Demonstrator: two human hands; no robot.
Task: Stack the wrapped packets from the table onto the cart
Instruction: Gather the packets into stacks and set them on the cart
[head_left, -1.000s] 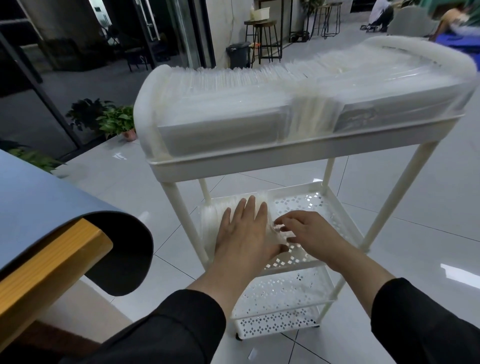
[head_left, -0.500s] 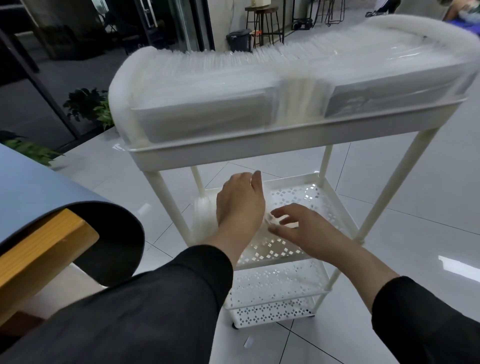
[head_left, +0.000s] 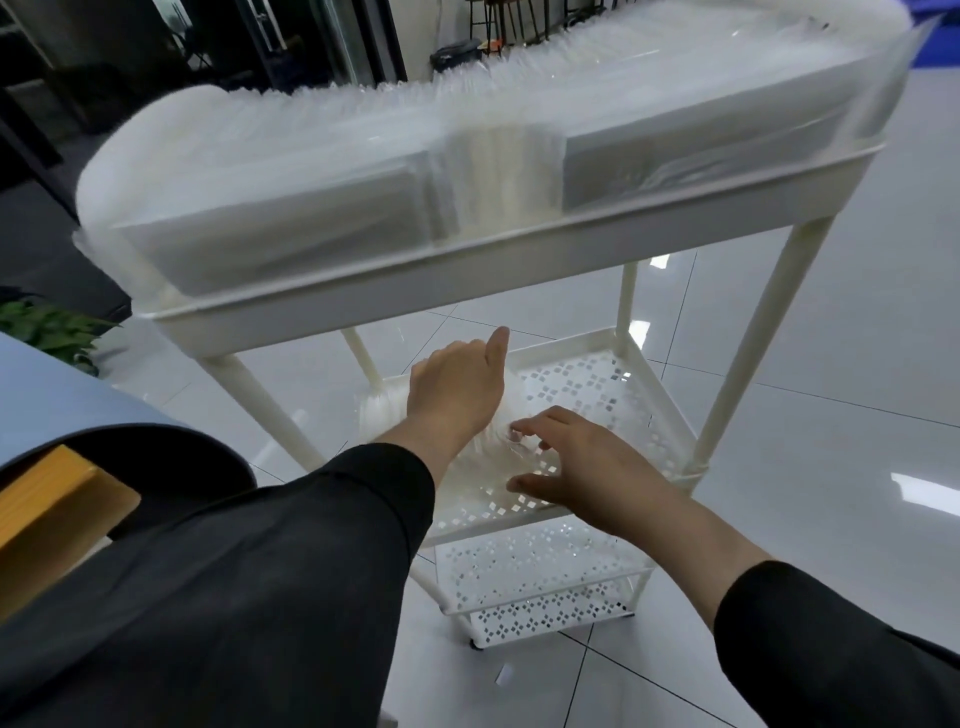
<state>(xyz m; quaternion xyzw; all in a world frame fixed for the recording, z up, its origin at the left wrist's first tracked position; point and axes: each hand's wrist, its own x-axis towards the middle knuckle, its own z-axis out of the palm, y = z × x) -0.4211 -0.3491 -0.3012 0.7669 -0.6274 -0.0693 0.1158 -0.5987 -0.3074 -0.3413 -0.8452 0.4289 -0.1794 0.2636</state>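
Now both hands (head_left: 519, 436) on packets (head_left: 483, 467) — cart's (head_left: 519, 254) middle shelf.

The cart (head_left: 519, 249) is creamy white all over, legs and trays alike. Its middle shelf (head_left: 587, 384) and bottom shelf (head_left: 540, 587) carry a punched pattern of small diamond-shaped holes in regular rows. The packets (head_left: 322, 156) filling the top tray are milky white under clear, glossy wrap; those at the left edge of the middle shelf are the same translucent white. Both sleeves (head_left: 234, 597) are black. The floor (head_left: 857, 364) is pale grey gloss tile with dark grout lines. The table (head_left: 47, 395) is blue-grey with a yellow wooden edge.
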